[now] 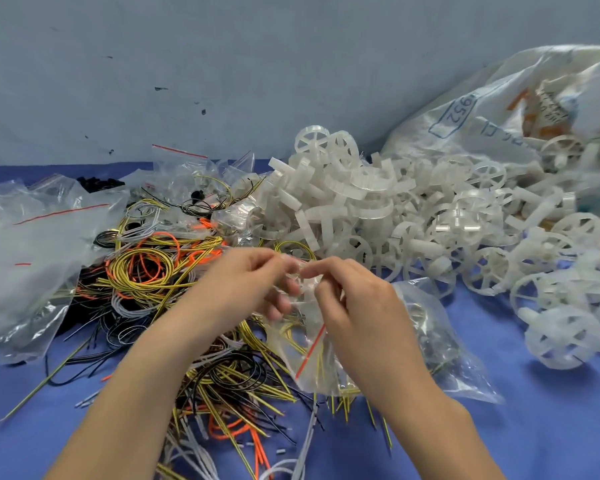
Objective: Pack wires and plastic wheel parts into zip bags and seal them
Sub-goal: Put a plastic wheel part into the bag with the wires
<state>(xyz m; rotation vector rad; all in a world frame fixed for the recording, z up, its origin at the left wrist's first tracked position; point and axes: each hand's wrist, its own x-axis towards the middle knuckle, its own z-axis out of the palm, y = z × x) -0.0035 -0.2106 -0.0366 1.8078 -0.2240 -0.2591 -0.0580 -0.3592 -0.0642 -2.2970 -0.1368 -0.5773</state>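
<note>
Left hand [253, 282], right hand [347, 299]: both pinching zip bag [309, 355] mid-scene; wires [146, 271] left, wheels [395, 216] right, mostly lying unpacked.

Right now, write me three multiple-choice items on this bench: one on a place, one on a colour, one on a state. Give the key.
1. Where does the heap of white plastic wheels lie?
A. Right of the wire pile
B. Left of the wire pile
C. Inside a drawer

2. What colour is the strip on the small zip bag in the hands?
A. Green
B. Red
C. Black

3. What are the left hand and right hand doing?
A. Resting flat
B. Holding wheels
C. Both pinching the bag

Key: 1 A, the wheels sit right of the wire pile; 2 B, a red line crosses the bag; 3 C, both hands' fingers grip the clear plastic.
</note>
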